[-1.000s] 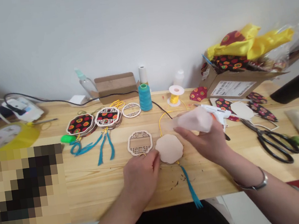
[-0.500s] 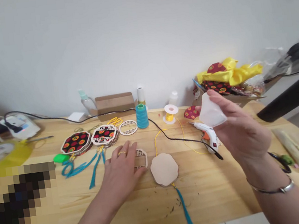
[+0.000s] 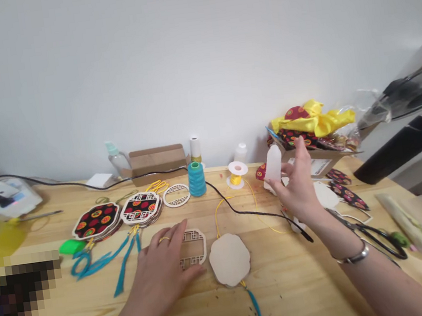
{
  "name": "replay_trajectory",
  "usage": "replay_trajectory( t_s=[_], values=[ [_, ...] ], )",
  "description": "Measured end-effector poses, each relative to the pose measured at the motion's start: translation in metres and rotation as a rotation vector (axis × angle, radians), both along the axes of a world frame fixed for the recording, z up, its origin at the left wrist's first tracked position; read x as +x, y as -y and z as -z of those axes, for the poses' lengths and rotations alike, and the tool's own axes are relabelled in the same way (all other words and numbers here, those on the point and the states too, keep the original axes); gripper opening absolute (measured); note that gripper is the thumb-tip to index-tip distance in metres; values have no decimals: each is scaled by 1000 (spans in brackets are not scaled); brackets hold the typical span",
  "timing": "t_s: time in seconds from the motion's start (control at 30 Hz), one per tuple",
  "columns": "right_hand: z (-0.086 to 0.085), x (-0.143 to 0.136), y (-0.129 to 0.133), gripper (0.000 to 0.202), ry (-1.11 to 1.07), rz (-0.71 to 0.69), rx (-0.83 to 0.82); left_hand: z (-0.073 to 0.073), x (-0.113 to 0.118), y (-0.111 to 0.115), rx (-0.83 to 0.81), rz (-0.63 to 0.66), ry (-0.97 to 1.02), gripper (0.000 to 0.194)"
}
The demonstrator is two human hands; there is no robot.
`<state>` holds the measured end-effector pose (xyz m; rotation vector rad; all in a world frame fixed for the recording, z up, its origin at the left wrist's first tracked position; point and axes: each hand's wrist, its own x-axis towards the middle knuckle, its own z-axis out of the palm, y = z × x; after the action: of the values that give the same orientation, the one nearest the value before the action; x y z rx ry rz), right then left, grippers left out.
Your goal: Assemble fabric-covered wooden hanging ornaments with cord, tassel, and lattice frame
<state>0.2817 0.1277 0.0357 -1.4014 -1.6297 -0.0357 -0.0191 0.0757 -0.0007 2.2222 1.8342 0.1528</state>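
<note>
My left hand (image 3: 162, 263) lies palm down with its fingers stretched out and covers the left part of a thin wooden lattice frame (image 3: 203, 245). My right hand (image 3: 302, 187) is raised at the right, its thumb and fingers around a translucent white plastic bottle (image 3: 273, 161); the bottle's lower part is partly hidden. Between my hands lies a pale, scallop-edged wooden plaque (image 3: 229, 260) with a yellow cord above and a teal tassel (image 3: 256, 307) below. A white glue gun (image 3: 296, 223) is mostly hidden behind my right wrist.
Patterned lattice pendants (image 3: 140, 209) lie in stacks at the left. Behind stand a teal thread cone (image 3: 197, 180), a yellow cord spool (image 3: 238, 169) and a cardboard box (image 3: 157, 160). A black cable (image 3: 237, 210) crosses the table. Scissors (image 3: 381, 239) lie at the right.
My right hand has moved left and down with the bottle, which now stands more upright. My left hand stays over the lattice frame. The view has shifted slightly, showing scissors and fabric pieces.
</note>
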Motion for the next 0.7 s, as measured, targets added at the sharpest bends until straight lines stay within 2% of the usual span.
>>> replay_trajectory(
  t_s=[0.1, 0.17, 0.4, 0.7],
  values=[
    [3, 4, -14, 48, -56, 52, -119, 1, -2, 1, 4, 19, -1, 76],
    [6, 5, -25, 29, -91, 68, -214, 1, -3, 2, 9, 27, -4, 75],
    [12, -3, -53, 24, -47, 150, -340, 1, -1, 0, 1, -7, 7, 73],
    [20, -7, -70, 24, 32, 236, -488, 9, -1, 4, 106, 22, 205, 75]
  ],
)
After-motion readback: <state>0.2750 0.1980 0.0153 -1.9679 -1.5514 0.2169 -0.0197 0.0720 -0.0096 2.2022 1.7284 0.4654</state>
